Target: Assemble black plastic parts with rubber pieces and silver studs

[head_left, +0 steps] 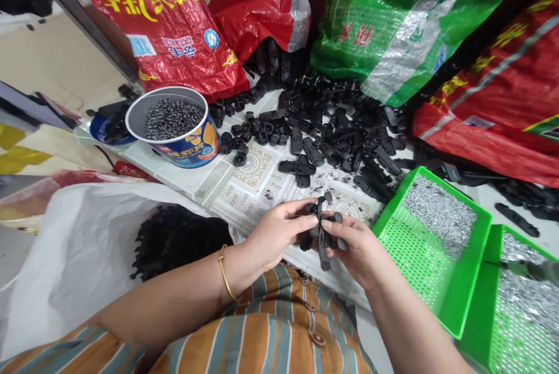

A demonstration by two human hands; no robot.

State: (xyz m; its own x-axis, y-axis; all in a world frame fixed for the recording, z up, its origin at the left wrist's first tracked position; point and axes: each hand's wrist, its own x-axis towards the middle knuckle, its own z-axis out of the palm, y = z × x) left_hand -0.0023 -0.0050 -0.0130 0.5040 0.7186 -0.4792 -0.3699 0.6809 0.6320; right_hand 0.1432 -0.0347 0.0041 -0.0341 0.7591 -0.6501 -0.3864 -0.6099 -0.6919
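Note:
Near the table's front edge, my left hand pinches a black plastic part between thumb and fingers. My right hand grips the same part from the right side, its thumb and fingers closed around small round-ended arms. The part is held upright, with a long piece pointing down toward me. Just beyond my hands, a few long black pieces lie crossed on the patterned table cover. Many loose black parts are heaped farther back.
A blue tub of tiny metal pieces stands left. Green trays with silvery pins are on the right. Red and green sacks line the back. A white sack of black parts sits at the lower left.

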